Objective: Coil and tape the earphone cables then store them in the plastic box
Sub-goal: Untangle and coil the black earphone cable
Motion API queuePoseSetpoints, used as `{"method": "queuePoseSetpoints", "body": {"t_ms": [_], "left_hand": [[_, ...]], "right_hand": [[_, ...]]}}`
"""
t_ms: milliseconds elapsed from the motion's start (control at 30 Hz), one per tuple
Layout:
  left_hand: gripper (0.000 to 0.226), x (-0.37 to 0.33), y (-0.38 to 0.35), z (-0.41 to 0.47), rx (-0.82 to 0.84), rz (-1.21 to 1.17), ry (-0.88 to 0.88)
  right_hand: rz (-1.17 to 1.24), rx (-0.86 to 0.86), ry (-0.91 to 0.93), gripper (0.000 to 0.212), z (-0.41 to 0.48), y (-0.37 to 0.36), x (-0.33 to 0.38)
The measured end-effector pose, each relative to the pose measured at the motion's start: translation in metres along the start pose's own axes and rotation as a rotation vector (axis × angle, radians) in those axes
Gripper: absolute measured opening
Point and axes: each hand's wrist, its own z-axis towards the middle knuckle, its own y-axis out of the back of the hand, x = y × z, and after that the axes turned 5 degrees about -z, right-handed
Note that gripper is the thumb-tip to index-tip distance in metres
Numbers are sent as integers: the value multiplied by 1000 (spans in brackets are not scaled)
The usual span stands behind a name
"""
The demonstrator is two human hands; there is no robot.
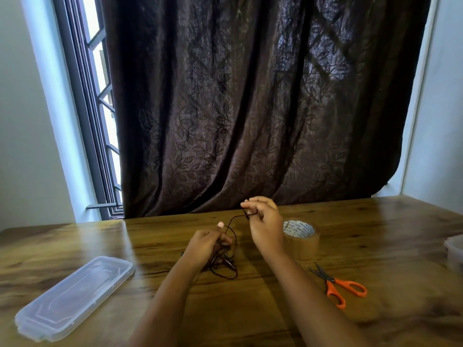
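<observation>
While a dark brown curtain [250,96] fills the background behind the tape roll [301,238], the wooden bench [250,311] carries every working item. Far left of the tape roll, nearer the viewer, lies a flat clear plastic case [75,296]; whether it is a lid or a shallow box cannot be told. Immediately left of the tape roll, raised above the bench, the right hand [265,222] pinches a single strand of the earphone cable [225,267], which loops round a curled finger. Further left of the tape roll and lower, the left hand [205,246] grips a gathered bunch of the same cable, fingers curled round it and the thumb pointing up. The brown tape roll itself stands on its flat side, its printed white core facing upward. Just right of the tape roll and nearer the viewer, orange-handled scissors [338,286] lie shut, blades pointing back toward the roll. Far right of the tape roll, a plastic container [454,251] is cut off by the frame edge. Left of the tape roll, the dark cable runs slack between the two hands, and its loose remainder rests in a tangle on the bench below the left hand.
</observation>
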Motion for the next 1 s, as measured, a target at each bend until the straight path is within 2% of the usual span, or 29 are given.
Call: {"method": "queuePoseSetpoints", "body": {"t_ms": [33, 67, 133, 167, 200, 300, 367, 433, 533, 633, 700, 800, 900, 1000], "left_hand": [[46, 1, -1, -1, -20, 72, -9], [43, 3, -2, -1, -86, 241, -56], [41, 9, -7, -3, -397, 785, -289], [41, 9, -10, -7, -527, 979, -406], [40, 4, -15, -12, -578, 1070, -460], [39, -2, -24, -19, -490, 1135, -384], [33, 3, -22, -18, -472, 1211, -405], [24, 8, -16, -15, -516, 1197, -497], [40, 12, -7, -9, -596, 1110, -668], [47, 15, -10, -5, -505, 1037, -837], [40, 19, -12, -3, -428, 963, -849], [28, 20, -6, -2, -358, 875, -792], [24, 24, 0, 0, -374, 719, -728], [20, 26, 5, 1, -341, 536, -671]], "right_hand": [[88, -5, -66, 39, 1, 1, 0], [204, -4, -136, 37, 2, 1, 1], [467, 32, -265, 34, 3, 2, 4], [566, 63, -303, 35, 3, 3, 5], [625, 93, -323, 36, 3, 4, 7], [726, 154, -334, 37, 1, 5, 10], [797, 180, -332, 38, -1, 6, 11], [836, 209, -326, 43, -2, 7, 12], [694, 248, -341, 48, -1, 6, 11], [502, 346, -277, 25, -3, 5, 10], [458, 435, -224, 7, -6, 3, 11], [343, 464, -161, 13, -5, 3, 11], [-23, 393, -5, 17, -5, 11, 8], [-238, 309, 76, 21, -8, 25, -3]]}}
